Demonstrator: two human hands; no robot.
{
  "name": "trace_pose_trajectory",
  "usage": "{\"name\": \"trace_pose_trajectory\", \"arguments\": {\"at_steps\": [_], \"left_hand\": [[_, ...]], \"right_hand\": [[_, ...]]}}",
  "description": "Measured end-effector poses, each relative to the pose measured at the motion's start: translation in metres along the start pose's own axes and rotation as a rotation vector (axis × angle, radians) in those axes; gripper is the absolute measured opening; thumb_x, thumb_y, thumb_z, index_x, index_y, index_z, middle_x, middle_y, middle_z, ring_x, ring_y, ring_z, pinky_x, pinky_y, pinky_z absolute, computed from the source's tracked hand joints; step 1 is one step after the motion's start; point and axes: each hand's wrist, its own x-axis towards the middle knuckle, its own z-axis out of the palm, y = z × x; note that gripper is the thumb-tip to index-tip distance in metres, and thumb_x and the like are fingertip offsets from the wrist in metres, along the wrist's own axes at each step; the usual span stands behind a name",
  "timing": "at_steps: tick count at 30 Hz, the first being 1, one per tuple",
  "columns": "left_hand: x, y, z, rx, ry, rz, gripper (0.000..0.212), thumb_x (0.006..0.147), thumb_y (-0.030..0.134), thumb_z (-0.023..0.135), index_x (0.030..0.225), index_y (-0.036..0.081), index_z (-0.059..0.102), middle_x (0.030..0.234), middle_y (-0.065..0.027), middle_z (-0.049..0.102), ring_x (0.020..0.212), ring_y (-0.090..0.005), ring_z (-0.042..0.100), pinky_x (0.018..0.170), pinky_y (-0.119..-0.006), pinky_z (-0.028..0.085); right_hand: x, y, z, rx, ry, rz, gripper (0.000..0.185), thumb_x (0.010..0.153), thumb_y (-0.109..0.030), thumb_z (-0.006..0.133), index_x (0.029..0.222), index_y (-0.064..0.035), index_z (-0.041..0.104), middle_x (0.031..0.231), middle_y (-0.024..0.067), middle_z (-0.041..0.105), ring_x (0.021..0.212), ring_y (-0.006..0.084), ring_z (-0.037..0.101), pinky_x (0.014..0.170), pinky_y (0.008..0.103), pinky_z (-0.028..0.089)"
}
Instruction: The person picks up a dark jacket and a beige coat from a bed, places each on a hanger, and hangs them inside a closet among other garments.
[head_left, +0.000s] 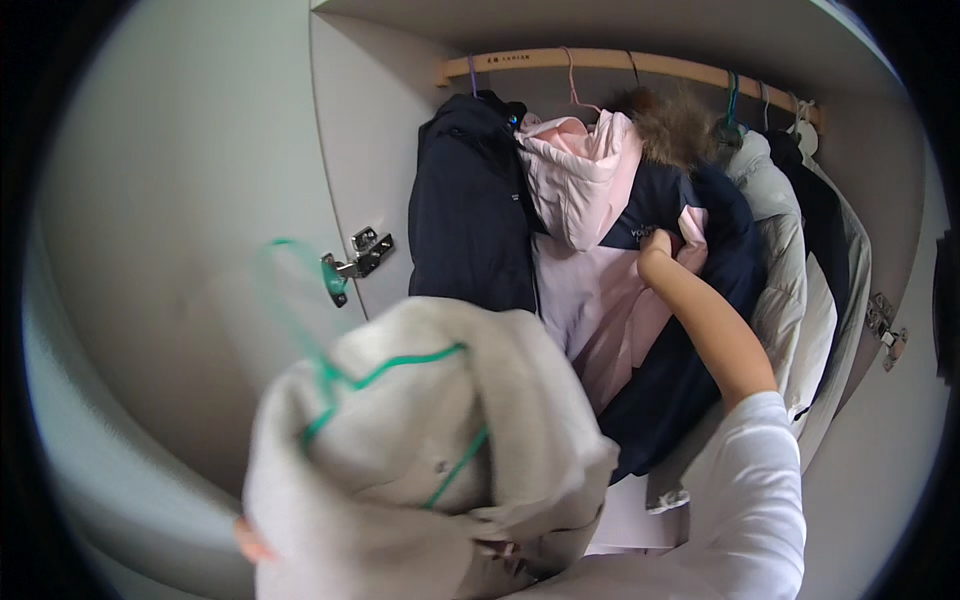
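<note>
A beige hooded garment on a green hanger fills the lower middle, blurred by motion. My left hand shows only in part at the garment's left edge, and its grip is hidden. On the right, my right arm in a white sleeve reaches into the wardrobe. My right hand is among the hanging coats, at a pink and navy hooded jacket; its fingers are hidden in the fabric. A dark navy coat hangs left of that jacket.
A curved-looking wooden rod spans the wardrobe top. Right of the pink jacket hang a navy coat with brown fur trim, a pale puffer jacket and other garments. Metal hinges stick out at the left door; another hinge sits at right.
</note>
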Motion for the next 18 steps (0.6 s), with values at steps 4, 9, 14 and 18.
{"name": "trace_pose_trajectory", "arguments": {"at_steps": [4, 9, 14, 18], "left_hand": [[0.016, 0.013, 0.001, -0.021, 0.065, 0.058, 0.033, 0.053, 0.005, 0.053, 0.085, -0.003, 0.058, 0.08, -0.0094, 0.06, 0.077, -0.0199, 0.056, 0.072, -0.029, 0.044], [0.052, 0.015, 0.031, -0.089, 0.112, 0.149, 0.032, 0.054, 0.005, 0.053, 0.084, -0.003, 0.058, 0.08, -0.0096, 0.06, 0.076, -0.0203, 0.056, 0.071, -0.029, 0.044], [0.116, 0.028, 0.073, -0.17, 0.05, 0.216, 0.031, 0.054, 0.006, 0.052, 0.083, -0.003, 0.058, 0.079, -0.0098, 0.06, 0.074, -0.0206, 0.056, 0.071, -0.029, 0.045], [0.161, 0.045, 0.082, -0.187, 0.066, 0.274, 0.03, 0.055, 0.007, 0.052, 0.082, -0.003, 0.058, 0.078, -0.0099, 0.06, 0.074, -0.021, 0.056, 0.07, -0.029, 0.045]], "right_hand": [[0.032, -0.043, -0.01, 0.213, -0.117, -0.267, 0.033, 0.076, -0.031, 0.058, 0.098, -0.0066, 0.059, 0.093, 0.0066, 0.061, 0.086, 0.0166, 0.058, 0.065, 0.0311, 0.047], [0.082, -0.094, -0.028, 1.074, -0.711, -0.715, 0.041, 0.076, -0.035, 0.06, 0.1, -0.0018, 0.056, 0.09, 0.009, 0.06, 0.082, 0.0167, 0.058, 0.065, 0.0291, 0.047], [0.129, -0.1, -0.041, 1.237, 0.769, -0.819, 0.035, 0.077, -0.025, 0.057, 0.099, 0.0024, 0.053, 0.099, 0.0207, 0.057, 0.095, 0.0275, 0.054, 0.078, 0.0339, 0.042], [0.102, -0.05, -0.058, 1.881, 1.166, -0.332, 0.035, 0.08, -0.021, 0.047, 0.106, 0.0039, 0.046, 0.098, 0.0212, 0.05, 0.092, 0.0306, 0.049, 0.081, 0.0351, 0.038]]}}
